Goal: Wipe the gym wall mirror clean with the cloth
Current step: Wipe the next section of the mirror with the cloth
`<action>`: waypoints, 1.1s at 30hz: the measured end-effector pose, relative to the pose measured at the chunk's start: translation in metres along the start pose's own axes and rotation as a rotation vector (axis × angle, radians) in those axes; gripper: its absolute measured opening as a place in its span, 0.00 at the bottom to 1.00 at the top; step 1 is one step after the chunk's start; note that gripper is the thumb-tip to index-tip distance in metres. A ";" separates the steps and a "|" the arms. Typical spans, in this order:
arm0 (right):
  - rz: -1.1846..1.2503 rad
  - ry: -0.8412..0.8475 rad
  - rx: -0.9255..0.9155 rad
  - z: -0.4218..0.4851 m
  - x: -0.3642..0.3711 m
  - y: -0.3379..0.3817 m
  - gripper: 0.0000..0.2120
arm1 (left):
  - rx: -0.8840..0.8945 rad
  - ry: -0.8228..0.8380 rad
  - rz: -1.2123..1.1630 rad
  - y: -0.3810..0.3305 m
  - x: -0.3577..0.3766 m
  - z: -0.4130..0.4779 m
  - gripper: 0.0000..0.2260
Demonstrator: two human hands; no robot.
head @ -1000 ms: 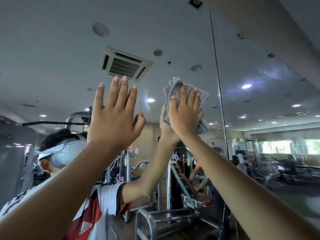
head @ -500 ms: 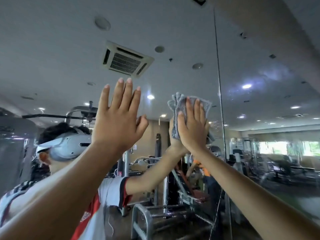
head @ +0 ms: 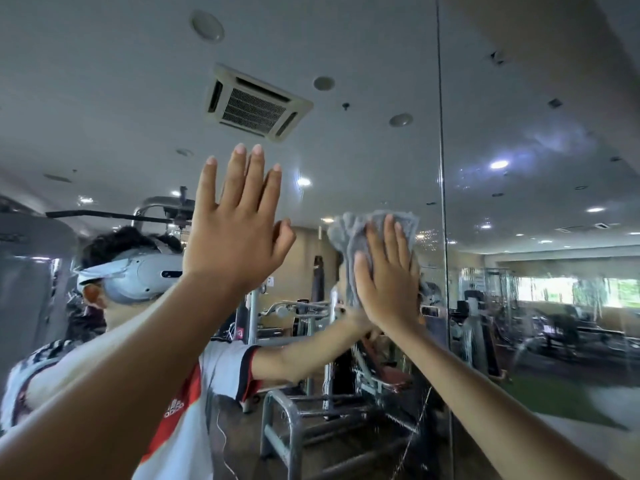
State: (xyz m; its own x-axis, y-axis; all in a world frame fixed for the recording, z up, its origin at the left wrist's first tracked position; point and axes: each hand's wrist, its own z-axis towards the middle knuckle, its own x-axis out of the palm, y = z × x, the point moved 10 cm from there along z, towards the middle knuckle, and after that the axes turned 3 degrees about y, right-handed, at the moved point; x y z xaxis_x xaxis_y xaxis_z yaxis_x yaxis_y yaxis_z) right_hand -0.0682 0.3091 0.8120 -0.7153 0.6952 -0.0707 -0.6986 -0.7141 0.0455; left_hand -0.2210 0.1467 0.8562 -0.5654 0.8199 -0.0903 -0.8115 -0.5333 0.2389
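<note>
The wall mirror (head: 346, 46) fills the view and reflects the gym and me. My right hand (head: 388, 275) presses a grey cloth (head: 349, 233) flat against the glass with straight fingers, just left of the vertical panel seam (head: 441, 168). The cloth bunches above and to the left of my fingers. My left hand (head: 235, 230) is raised with fingers straight and spread, flat against or close to the mirror, and holds nothing. Droplets and smears show on the glass right of the cloth.
The right mirror panel (head: 540, 237) lies beyond the seam, with a hazy smear near its top. Reflected in the glass are weight machines (head: 304, 410), a ceiling vent (head: 256, 102) and ceiling lights.
My right hand has slid the cloth downward on the glass, staying beside the seam. My left hand has stayed at much the same spot on the mirror.
</note>
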 end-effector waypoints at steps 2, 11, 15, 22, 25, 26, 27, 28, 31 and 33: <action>0.011 0.003 0.220 0.033 -0.001 0.001 0.30 | 0.005 -0.028 -0.027 -0.003 -0.001 -0.006 0.32; 0.001 0.007 -0.313 -0.014 -0.002 0.067 0.26 | 0.032 -0.024 -0.005 -0.002 0.001 -0.018 0.33; 0.002 0.013 -0.268 -0.026 0.000 0.020 0.25 | 0.040 -0.049 -0.052 -0.008 -0.002 -0.035 0.31; 0.027 0.061 0.327 0.033 0.004 0.027 0.32 | 0.035 -0.071 -0.089 -0.008 -0.006 -0.037 0.30; 0.010 0.010 0.092 0.011 -0.002 0.062 0.30 | 0.036 -0.078 -0.101 -0.008 -0.006 -0.038 0.30; 0.015 -0.002 -0.004 -0.003 -0.003 0.069 0.28 | 0.038 -0.079 -0.102 -0.008 -0.006 -0.037 0.30; 0.024 0.003 -0.107 -0.020 -0.001 0.072 0.27 | 0.042 -0.075 -0.099 -0.007 -0.006 -0.037 0.31; 0.026 0.021 -0.216 -0.038 0.002 0.071 0.26 | 0.046 -0.069 -0.096 -0.007 -0.005 -0.038 0.31; -0.004 0.078 -0.412 -0.079 0.007 0.039 0.25 | 0.051 -0.043 -0.089 -0.010 -0.003 -0.051 0.31; -0.010 0.082 -0.236 -0.069 0.006 0.003 0.26 | 0.064 -0.016 -0.065 -0.017 -0.002 -0.062 0.31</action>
State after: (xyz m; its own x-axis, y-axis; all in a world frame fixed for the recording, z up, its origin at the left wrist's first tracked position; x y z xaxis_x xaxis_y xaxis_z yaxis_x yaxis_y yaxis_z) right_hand -0.0731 0.3057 0.7430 -0.6979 0.7001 -0.1512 -0.6748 -0.7135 -0.1889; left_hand -0.2157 0.1413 0.7920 -0.5087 0.8560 -0.0923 -0.8352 -0.4646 0.2942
